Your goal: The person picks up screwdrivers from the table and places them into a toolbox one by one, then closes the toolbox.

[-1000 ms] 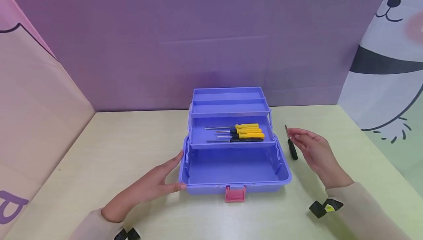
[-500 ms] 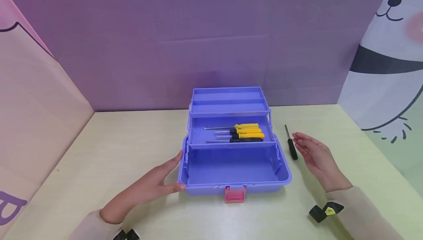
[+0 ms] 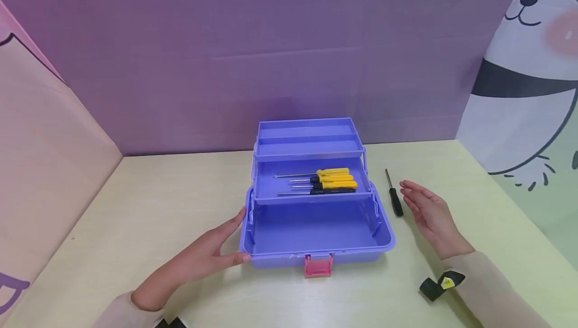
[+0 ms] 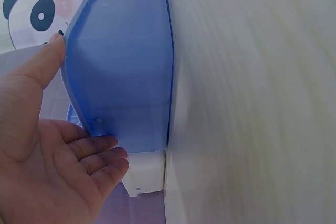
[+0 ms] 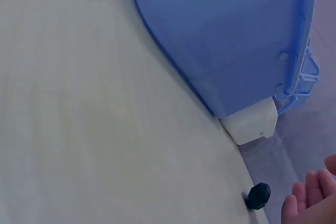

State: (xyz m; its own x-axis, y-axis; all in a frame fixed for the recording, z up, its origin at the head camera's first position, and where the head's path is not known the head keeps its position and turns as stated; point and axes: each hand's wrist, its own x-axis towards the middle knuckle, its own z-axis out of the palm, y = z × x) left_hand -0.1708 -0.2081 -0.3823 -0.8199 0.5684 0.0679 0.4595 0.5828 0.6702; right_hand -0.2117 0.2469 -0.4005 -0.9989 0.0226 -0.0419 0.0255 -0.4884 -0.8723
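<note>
An opened purple-blue toolbox [image 3: 318, 260] stands mid-table in the head view, its trays raised in steps. Several screwdrivers [image 3: 336, 185] with yellow or black handles lie crosswise in its middle tray [image 3: 266, 186]. My left hand [image 3: 205, 258] rests on the box's left end, thumb at the front corner and fingers spread along the side. A black-handled screwdriver [image 3: 395, 202] lies on the table just right of the box, tip pointing away. Beside it hovers my right hand [image 3: 431, 217], fingers loosely bent and holding nothing. In the right wrist view only the handle end [image 5: 258, 196] shows.
A pink latch [image 3: 318, 266] hangs at the box's front. The toolbox's white lid [image 5: 252, 121] sits behind the box in the right wrist view. A purple backdrop [image 3: 235, 67] closes off the table's far edge, and printed panels flank both sides.
My right hand has let go of the black screwdriver's shaft and drawn slightly right; the screwdriver stays on the table. The left hand keeps its place on the box. The head view has shifted slightly.
</note>
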